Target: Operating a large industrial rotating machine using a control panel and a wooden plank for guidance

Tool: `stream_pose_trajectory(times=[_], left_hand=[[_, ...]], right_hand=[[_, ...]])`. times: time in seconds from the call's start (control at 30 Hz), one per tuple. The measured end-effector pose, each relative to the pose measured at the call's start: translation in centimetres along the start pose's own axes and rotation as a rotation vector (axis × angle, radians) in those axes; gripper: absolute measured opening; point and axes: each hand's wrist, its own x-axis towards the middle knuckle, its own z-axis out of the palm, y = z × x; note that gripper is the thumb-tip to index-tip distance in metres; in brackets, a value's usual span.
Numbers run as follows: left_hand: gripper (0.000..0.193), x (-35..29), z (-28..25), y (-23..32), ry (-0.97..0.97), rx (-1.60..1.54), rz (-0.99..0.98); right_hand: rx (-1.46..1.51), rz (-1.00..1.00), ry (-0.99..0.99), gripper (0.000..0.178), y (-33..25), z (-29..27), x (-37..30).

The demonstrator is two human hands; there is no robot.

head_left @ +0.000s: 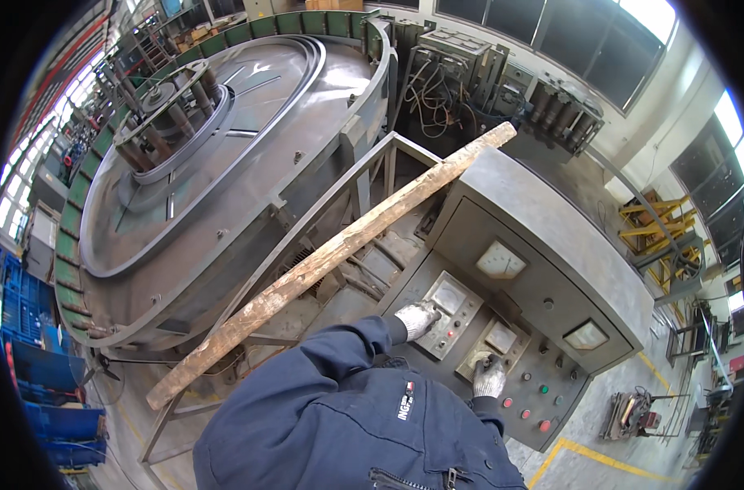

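My left hand [418, 319], in a whitish work glove, is closed at the left control module [462, 314] of a grey console. Its fingertips are on a small dark knob, mostly hidden by the glove. Lower right of it, my right hand [489, 379], gloved as well, pinches a dark round knob [484, 360] on the second control module [512, 346]. Each module carries a square meter above its knob. Red and green push buttons [544, 389] sit on the panel to the right of my right hand. Two larger dial gauges [500, 260] are set in the upright face.
A long worn wooden plank [339, 253] lies slantwise across a metal frame [376, 151] and the console top [551, 204]. Beyond it at the left stands a huge round machine table [225, 163] with a raised rim. Yellow lines [609, 463] mark the floor at the lower right.
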Motion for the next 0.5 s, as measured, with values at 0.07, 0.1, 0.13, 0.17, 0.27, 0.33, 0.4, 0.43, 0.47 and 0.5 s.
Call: stream_pose_trajectory(times=[0.07, 0.1, 0.13, 0.17, 0.27, 0.33, 0.4, 0.43, 0.47, 0.5], left_hand=[[0.030, 0.29, 0.25, -0.07, 0.003, 0.009, 0.009], [0.029, 0.26, 0.08, 0.00, 0.002, 0.010, 0.006], [0.028, 0.22, -0.03, 0.03, 0.002, 0.010, 0.003], [0.028, 0.23, 0.08, -0.07, -0.001, 0.011, 0.011], [0.026, 0.28, 0.47, -0.58, 0.016, 0.009, 0.040], [0.025, 0.17, 0.82, -0.82, 0.057, 0.000, 0.068], [0.025, -0.09, 0.36, -0.84, 0.070, -0.041, 0.088], [0.025, -0.18, 0.15, -0.80, 0.077, -0.061, 0.097], [0.024, -0.25, 0.00, -0.66, 0.087, -0.076, 0.090], [0.024, -0.37, -0.13, -0.56, 0.099, -0.089, 0.081]], right_hand=[[0.018, 0.033, -0.017, 0.037, -0.35, -0.34, 0.02], [0.013, 0.037, -0.028, 0.038, -0.44, -0.44, 0.06], [0.005, 0.042, -0.029, 0.038, -0.29, -0.34, 0.05], [-0.003, 0.048, -0.031, 0.039, -0.04, -0.11, 0.09], [-0.002, 0.055, -0.039, 0.039, -0.10, -0.20, 0.09], [-0.002, 0.060, -0.045, 0.039, -0.07, -0.30, 0.06], [-0.011, 0.062, -0.054, 0.040, -0.02, -0.23, 0.20], [-0.019, 0.065, -0.056, 0.040, 0.02, -0.22, 0.18], [-0.027, 0.067, -0.059, 0.041, 0.06, -0.20, 0.09], [-0.034, 0.065, -0.061, 0.041, -0.07, -0.25, 0.12]])
